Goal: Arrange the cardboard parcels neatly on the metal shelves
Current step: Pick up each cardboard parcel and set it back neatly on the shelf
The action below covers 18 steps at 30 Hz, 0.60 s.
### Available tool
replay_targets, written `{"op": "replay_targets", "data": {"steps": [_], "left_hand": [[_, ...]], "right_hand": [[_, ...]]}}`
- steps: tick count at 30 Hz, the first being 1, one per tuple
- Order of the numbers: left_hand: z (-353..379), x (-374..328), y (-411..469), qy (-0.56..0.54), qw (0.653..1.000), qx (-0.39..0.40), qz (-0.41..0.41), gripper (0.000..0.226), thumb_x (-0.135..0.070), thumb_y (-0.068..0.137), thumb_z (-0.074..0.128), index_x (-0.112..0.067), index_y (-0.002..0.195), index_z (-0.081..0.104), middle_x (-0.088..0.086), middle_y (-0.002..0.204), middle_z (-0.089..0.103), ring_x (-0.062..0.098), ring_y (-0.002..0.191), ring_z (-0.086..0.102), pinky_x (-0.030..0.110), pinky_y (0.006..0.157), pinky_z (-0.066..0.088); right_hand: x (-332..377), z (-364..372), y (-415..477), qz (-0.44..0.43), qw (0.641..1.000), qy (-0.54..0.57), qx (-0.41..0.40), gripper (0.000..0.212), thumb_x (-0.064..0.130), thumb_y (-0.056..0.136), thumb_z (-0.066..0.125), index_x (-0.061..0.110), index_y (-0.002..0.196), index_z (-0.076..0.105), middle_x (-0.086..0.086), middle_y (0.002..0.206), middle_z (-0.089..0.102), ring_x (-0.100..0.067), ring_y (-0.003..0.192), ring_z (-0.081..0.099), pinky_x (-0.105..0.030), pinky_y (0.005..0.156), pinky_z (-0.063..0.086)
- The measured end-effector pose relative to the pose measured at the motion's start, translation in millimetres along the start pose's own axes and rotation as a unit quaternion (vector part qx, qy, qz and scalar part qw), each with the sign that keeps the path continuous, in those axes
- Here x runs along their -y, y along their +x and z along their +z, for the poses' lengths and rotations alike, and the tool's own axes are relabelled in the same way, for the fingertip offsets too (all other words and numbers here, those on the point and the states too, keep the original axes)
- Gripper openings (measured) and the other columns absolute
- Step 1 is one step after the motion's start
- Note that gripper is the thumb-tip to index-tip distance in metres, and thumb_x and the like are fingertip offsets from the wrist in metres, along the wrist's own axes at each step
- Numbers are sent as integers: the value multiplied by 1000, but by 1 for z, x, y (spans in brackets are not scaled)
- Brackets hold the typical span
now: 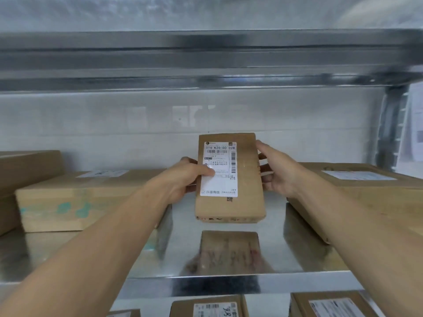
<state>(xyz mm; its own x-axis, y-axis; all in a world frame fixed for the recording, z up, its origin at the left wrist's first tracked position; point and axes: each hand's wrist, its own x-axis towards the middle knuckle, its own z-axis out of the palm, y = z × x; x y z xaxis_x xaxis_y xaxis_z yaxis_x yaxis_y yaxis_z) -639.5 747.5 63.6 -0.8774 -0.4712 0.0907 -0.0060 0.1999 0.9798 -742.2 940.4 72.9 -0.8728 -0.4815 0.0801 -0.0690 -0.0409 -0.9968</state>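
Note:
A small flat cardboard parcel (pixel 246 188) with a white shipping label hangs a little above the shiny metal shelf (pixel 274 255), its reflection showing below it. My left hand (pixel 185 181) grips its left edge, thumb lying across the label. My right hand (pixel 278 171) holds its right edge with fingers curled round the side. A larger parcel (pixel 75 200) with teal marks lies on the shelf to the left. Another large parcel (pixel 357 186) lies to the right.
A brown box (pixel 25 170) stands at the far left behind the teal-marked parcel. The upper shelf's beam (pixel 206 62) runs overhead. A slotted upright post (pixel 392 126) stands at the right. More labelled parcels (pixel 210 306) sit on the shelf below.

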Motion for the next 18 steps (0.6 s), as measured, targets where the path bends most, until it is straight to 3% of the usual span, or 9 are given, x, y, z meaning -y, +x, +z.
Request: {"op": "replay_targets", "data": {"steps": [2, 4, 6, 8, 10, 13, 14, 16, 18], "left_hand": [[-2, 1, -1, 1, 999, 7, 40, 75, 2, 87, 73, -13, 148, 33, 6, 119, 68, 23, 104, 69, 40, 96, 55], [-2, 2, -5, 13, 997, 43, 65, 103, 9, 84, 73, -27, 159, 13, 1, 121, 64, 24, 110, 67, 42, 101, 53], [-2, 6, -9, 37, 994, 71, 72, 114, 14, 82, 72, -36, 161, 7, 0, 120, 66, 24, 110, 68, 43, 102, 53], [-1, 11, -12, 39, 993, 82, 71, 103, 15, 83, 68, -39, 157, 20, 0, 114, 70, 23, 104, 71, 39, 91, 58], [0, 13, -16, -21, 995, 81, 57, 80, 9, 89, 64, -38, 147, 36, 4, 106, 71, 23, 95, 70, 37, 79, 56], [-5, 3, -20, -110, 991, 72, 20, 31, -24, 94, 59, -26, 125, 59, 12, 107, 62, 27, 87, 62, 40, 73, 54], [-8, -1, -19, -121, 990, 70, 5, 30, -38, 94, 58, -21, 119, 62, 13, 107, 59, 31, 89, 62, 44, 78, 55], [-15, -8, -11, -116, 992, 50, -29, 54, -59, 93, 54, -13, 120, 61, 16, 107, 62, 38, 97, 64, 56, 93, 52], [-17, -16, -6, -94, 993, 34, -62, 69, -67, 91, 54, -9, 129, 57, 18, 113, 66, 43, 103, 66, 62, 99, 49]], "right_hand": [[-1, 0, -4, -5, 1000, 22, 3, 43, 61, 101, 50, 21, 109, 62, -6, 82, 71, -22, 72, 70, -36, 67, 57], [-4, 0, -8, -8, 999, 38, 4, 46, 62, 103, 43, 22, 119, 61, -8, 94, 69, -26, 86, 69, -41, 76, 60], [-7, -2, -11, -3, 998, 57, 4, 50, 65, 102, 41, 25, 126, 60, -13, 107, 68, -30, 98, 69, -47, 88, 60], [-8, -5, -15, 1, 997, 83, -1, 54, 68, 100, 40, 26, 128, 60, -15, 109, 67, -32, 98, 69, -46, 80, 59], [-7, -7, -16, 4, 996, 92, -9, 60, 70, 100, 38, 22, 127, 61, -15, 103, 66, -32, 91, 68, -43, 71, 56], [-4, -10, -18, 16, 996, 81, -14, 62, 72, 99, 36, 17, 116, 61, -17, 102, 67, -33, 93, 67, -45, 74, 56], [-2, -11, -17, 21, 997, 74, -15, 61, 72, 99, 36, 17, 112, 60, -17, 103, 67, -34, 95, 67, -48, 78, 57], [3, -13, -16, 34, 998, 58, -16, 60, 71, 99, 39, 15, 108, 58, -18, 105, 66, -36, 100, 67, -56, 89, 56], [10, -13, -14, 51, 998, 31, -7, 57, 69, 98, 45, 13, 106, 57, -18, 104, 66, -36, 99, 66, -60, 98, 52]]}}
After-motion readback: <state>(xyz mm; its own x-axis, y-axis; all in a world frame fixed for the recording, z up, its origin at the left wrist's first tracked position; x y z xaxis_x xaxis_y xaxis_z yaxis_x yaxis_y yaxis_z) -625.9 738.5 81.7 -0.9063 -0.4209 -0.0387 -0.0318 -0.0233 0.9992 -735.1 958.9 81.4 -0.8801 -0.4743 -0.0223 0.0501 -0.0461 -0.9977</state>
